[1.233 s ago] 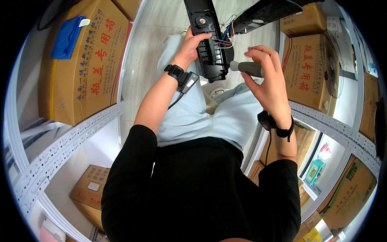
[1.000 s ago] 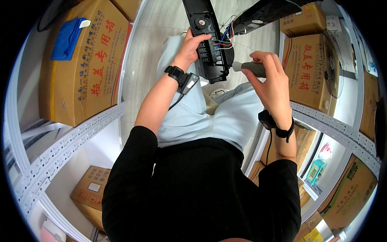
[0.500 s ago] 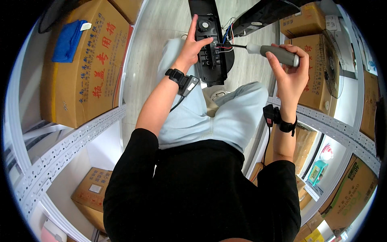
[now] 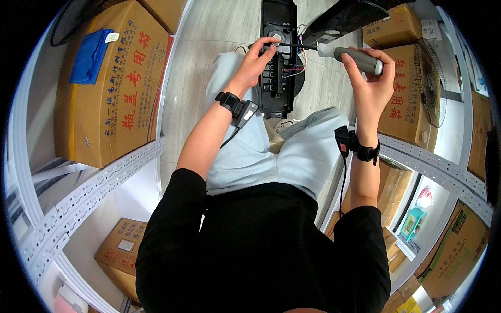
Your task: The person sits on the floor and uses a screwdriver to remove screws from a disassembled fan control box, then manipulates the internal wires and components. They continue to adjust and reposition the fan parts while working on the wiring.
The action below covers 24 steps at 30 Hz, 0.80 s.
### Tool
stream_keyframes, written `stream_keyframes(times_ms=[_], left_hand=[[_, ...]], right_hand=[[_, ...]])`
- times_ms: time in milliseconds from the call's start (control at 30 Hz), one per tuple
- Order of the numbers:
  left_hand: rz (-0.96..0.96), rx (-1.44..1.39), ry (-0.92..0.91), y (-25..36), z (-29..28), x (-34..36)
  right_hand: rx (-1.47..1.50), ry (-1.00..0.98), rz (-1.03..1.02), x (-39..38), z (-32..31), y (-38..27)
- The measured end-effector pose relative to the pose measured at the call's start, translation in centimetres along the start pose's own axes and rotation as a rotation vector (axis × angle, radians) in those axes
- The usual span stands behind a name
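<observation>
My right hand (image 4: 377, 78) is wrapped round the grey handle of a screwdriver (image 4: 360, 60), whose dark shaft points left. At the shaft's tip, the thumb and forefinger of my left hand (image 4: 251, 67) come together in a pinch. Whatever lies between them is too small to make out. Both are over a long black housing (image 4: 282, 15), open side up, between my knees and the floor beyond. It carries a round pale part (image 4: 277, 37) and a row of black switches (image 4: 273, 78). Thin coloured wires (image 4: 295, 69) run off its right side.
A larger black part (image 4: 342, 22) leans at the upper right, beside the wires. Metal shelving (image 4: 104, 180) with cardboard boxes (image 4: 117, 94) flanks me on both sides. A blue cloth (image 4: 90, 56) hangs on the left box; a wire fan guard (image 4: 430, 83) stands at the right.
My left fingers have gone from spread to pinched at the screwdriver's tip. The tip has moved up and left from the switches toward the round part. The housing has shifted slightly right.
</observation>
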State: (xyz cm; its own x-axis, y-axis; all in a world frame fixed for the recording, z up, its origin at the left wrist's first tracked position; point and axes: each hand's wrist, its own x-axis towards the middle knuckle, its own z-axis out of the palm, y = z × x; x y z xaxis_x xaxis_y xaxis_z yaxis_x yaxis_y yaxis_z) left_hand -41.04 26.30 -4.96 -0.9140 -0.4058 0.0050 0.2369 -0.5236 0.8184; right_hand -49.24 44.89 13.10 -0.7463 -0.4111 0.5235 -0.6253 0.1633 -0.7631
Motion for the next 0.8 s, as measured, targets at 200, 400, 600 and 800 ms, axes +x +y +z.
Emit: stream_keyframes(times_ms=[200, 400, 600, 800], left_hand=[[0.037, 0.08, 0.03, -0.6, -0.3, 0.2], [0.018, 0.026, 0.05, -0.7, -0.5, 0.1], [-0.043, -0.013, 0.067, -0.5, -0.4, 0.3], [-0.007, 0.068, 0.105, -0.5, -0.2, 0.2]], right_hand=[[0.01, 0.004, 0.006, -0.2, 0.4, 0.0], [0.195, 0.158, 0.087, 0.1, -0.7, -1.3], [-0.122, -0.364, -0.216, 0.3, 3.2, 0.9], [-0.259, -0.571, -0.254, -0.6, 9.5, 4.4]])
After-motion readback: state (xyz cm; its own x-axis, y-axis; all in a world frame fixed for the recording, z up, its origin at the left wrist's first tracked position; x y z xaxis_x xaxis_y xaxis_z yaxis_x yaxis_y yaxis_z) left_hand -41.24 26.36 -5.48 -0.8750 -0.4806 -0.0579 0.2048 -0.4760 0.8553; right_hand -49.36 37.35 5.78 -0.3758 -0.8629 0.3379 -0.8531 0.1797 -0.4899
